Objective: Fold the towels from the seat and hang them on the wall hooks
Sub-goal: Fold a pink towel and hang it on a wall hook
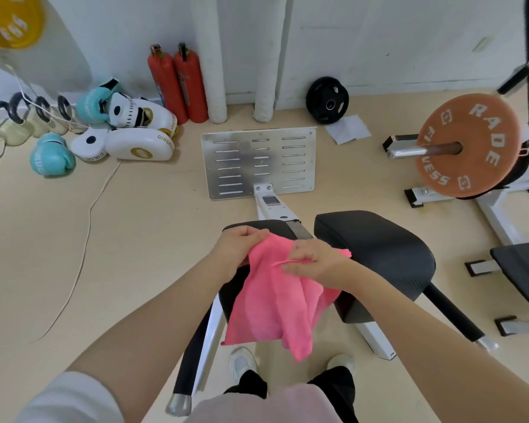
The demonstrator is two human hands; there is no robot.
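white sleeve point(71, 398), black trousers point(333, 392), white shoes point(242, 361)

left hand point(237, 245): grip pinched, forearm extended | right hand point(313, 260): grip pinched, forearm extended, hands near

A single wide-angle camera sits on the person's head and looks steeply forward and down. It is close to the two forearms, which reach in from the bottom edge, and to the black padded split seat point(376, 239) below them. The person's own white shoes point(242, 361) show near the bottom edge. Farther off, the view takes in the beige floor point(135, 224) up to the white wall point(364, 41) along the top edge. Straight lines bow toward the edges.
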